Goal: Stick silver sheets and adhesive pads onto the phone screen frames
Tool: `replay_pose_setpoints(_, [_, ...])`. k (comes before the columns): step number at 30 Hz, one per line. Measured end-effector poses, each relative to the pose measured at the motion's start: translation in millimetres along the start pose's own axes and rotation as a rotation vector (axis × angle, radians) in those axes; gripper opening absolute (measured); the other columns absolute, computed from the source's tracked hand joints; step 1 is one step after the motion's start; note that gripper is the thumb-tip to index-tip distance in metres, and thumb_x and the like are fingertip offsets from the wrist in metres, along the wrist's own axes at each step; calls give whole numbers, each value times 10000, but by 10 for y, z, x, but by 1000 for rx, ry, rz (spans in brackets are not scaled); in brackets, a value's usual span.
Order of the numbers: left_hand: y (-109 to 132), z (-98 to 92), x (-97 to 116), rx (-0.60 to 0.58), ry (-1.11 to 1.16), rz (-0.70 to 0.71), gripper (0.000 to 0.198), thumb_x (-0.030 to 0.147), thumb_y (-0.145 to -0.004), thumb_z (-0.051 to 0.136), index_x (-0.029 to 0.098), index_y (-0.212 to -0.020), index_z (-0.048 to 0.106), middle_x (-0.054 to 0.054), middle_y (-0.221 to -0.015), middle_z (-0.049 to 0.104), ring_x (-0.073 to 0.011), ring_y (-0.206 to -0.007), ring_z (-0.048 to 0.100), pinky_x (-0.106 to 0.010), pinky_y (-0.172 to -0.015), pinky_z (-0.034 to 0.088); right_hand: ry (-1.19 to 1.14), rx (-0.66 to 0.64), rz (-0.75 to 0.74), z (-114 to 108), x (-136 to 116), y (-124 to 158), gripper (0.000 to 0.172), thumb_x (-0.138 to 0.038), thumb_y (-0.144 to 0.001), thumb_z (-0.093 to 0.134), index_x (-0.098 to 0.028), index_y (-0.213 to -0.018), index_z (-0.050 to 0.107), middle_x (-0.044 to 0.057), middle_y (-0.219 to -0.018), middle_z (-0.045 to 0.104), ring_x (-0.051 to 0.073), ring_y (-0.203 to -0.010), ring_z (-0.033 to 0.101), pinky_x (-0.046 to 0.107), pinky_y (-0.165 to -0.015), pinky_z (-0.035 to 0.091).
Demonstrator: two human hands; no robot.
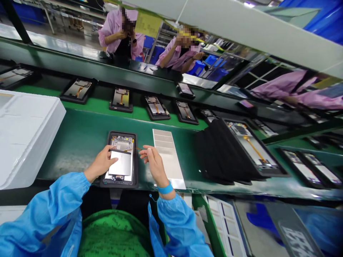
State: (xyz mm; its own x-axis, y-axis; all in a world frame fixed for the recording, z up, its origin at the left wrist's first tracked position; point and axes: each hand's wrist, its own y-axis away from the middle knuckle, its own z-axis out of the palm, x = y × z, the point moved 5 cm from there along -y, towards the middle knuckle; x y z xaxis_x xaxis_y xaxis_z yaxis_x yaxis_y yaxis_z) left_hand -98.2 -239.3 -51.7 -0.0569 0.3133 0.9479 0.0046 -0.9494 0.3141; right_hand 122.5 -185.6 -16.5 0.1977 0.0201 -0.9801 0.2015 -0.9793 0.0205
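Observation:
An opened tablet [124, 144] with its circuit board and a silver plate [120, 164] showing lies in a black tray [135, 160] in front of me. My left hand [102, 162] grips the tablet's left side, its thumb over the silver plate and its fingertips near the board. Just right of the tray, my right hand [153, 162] pinches a thin orange flex cable [137, 148] that reaches toward the board; its far end is too small to make out. Beside that hand lies a pale sheet of stickers [167, 153], partly under the wrist.
A white foam box [29, 132] stands left. Stacked black trays [222, 153] rise at right, an open tablet [249, 146] on top. Trays with tablets line the green conveyor [102, 107]. Across it sit people in pink, one a person [118, 34] with raised hands.

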Motion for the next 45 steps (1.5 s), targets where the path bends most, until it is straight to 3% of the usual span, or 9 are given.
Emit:
replay_pose_setpoints(8, [-20,22,28,13,-54,3,551,292,-719,712,157,-1180,442,-74,-919,724,-211,-759,700,-328,-655,548,145,-97,0,70,161,149,312,-462,-979,489,-202,-1109,602,67,-1010,699,178,-861,666,300,-714,512])
replay_pose_setpoints(18, [-28,19,7,29,-115,29,526,302,-736,679,163,-1183,438,-74,-931,705,-198,-743,680,-312,-642,524,393,-172,-215,232,66,311,156,-239,-972,519,-213,-1043,656,63,-1106,656,180,-956,641,309,-794,526])
replay_pose_setpoints(21, [-53,8,-38,14,-171,54,498,298,-774,643,162,-1203,429,-80,-953,699,-208,-776,681,-327,-662,527,451,-247,-315,323,51,382,158,-203,-937,590,-223,-1077,659,78,-1192,622,211,-1112,603,362,-933,519])
replay_pose_setpoints(28, [-68,-75,66,143,-698,237,419,237,-799,644,137,-1194,552,-106,-1073,616,-233,-946,630,-369,-829,506,608,-292,-361,432,85,441,315,-148,-846,709,-216,-1143,631,103,-1259,572,261,-1219,535,457,-1041,483])
replay_pose_setpoints(33, [9,-10,196,141,-1091,219,433,306,-867,624,139,-1261,559,-91,-1041,583,-251,-973,607,-353,-811,488,641,-275,-340,463,78,435,321,-114,-838,698,-198,-1133,605,104,-1256,557,262,-1209,527,459,-1046,481])
replay_pose_setpoints(37, [60,27,259,171,-1233,214,457,362,-884,620,167,-1291,550,-101,-1118,565,-242,-995,604,-334,-808,486,662,-277,-353,492,91,439,317,-78,-837,659,-201,-1124,601,102,-1254,549,258,-1210,517,459,-1038,481])
replay_pose_setpoints(39, [82,-12,260,268,-1251,244,585,398,-856,657,169,-1369,493,-141,-1238,540,-279,-1084,578,-374,-873,480,658,-269,-359,486,107,452,321,-76,-837,649,-210,-1125,602,101,-1257,541,260,-1213,515,467,-1039,478])
replay_pose_setpoints(42, [128,-128,133,450,-1211,286,808,489,-819,679,83,-1454,388,-269,-1459,407,-416,-1352,384,-548,-1069,350,692,-142,-324,406,148,476,402,-147,-816,706,-210,-1194,583,132,-1327,489,308,-1244,481,529,-1053,450])
replay_pose_setpoints(45, [151,-168,-129,451,-1060,300,716,505,-878,575,58,-1419,436,-295,-1544,323,-423,-1483,188,-619,-1169,151,723,-66,-246,357,214,513,528,-219,-801,743,-199,-1287,540,149,-1300,494,337,-1221,489,554,-1047,445])
